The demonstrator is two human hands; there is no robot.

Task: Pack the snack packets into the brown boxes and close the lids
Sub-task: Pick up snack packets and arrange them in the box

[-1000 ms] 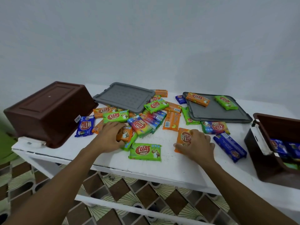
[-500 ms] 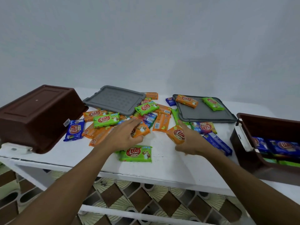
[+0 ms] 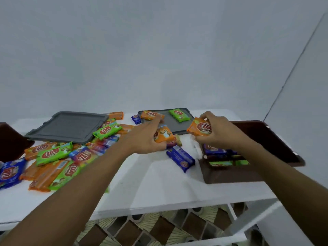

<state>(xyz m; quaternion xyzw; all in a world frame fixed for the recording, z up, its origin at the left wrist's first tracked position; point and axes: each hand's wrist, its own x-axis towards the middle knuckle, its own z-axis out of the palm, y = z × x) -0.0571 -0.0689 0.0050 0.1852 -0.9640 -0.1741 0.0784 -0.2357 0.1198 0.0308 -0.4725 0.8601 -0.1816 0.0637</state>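
Note:
My right hand (image 3: 219, 129) grips an orange snack packet (image 3: 199, 129) in the air at the left rim of the open brown box (image 3: 230, 176), which holds several blue and green packets. My left hand (image 3: 145, 137) grips another orange packet (image 3: 164, 134) above the table's middle. A pile of orange, green and blue packets (image 3: 53, 155) lies at the left. One blue packet (image 3: 181, 158) lies beside the open box. A second brown box (image 3: 10, 141) shows at the far left edge, mostly cut off.
Two grey lids lie at the back of the white table (image 3: 159, 189): one at the left (image 3: 67, 126), one in the middle (image 3: 177, 126) carrying an orange and a green packet. The table's front edge is near me, with patterned floor below. A white wall stands behind.
Both hands lifted their orange packets off the table and moved right toward the open box. The view has swung right, so the left brown box slid nearly out of frame.

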